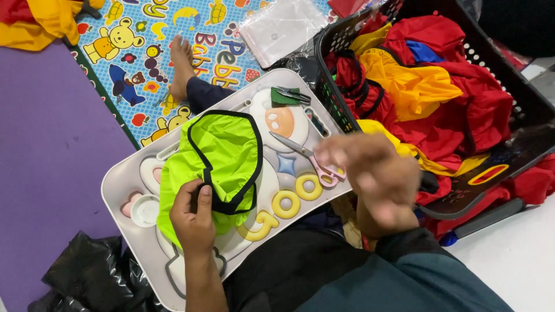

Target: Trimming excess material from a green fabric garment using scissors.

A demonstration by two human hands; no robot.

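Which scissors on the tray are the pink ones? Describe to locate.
Start at the white lap tray. Right of the lime-green fabric piece with black trim, the pink-handled scissors lie open beside the yellow ring shapes. The small dark snips on green cloth sit higher up.

I see pink-handled scissors (pixel 312 159) on the white lap tray (pixel 124 182), small snips (pixel 293 93) far on it. Black basket (pixel 509 86) right, full of red and yellow garments (pixel 428 75). Clear plastic bag (pixel 280 29) far, black bag (pixel 87 274) near left, purple mat (pixel 40 144).
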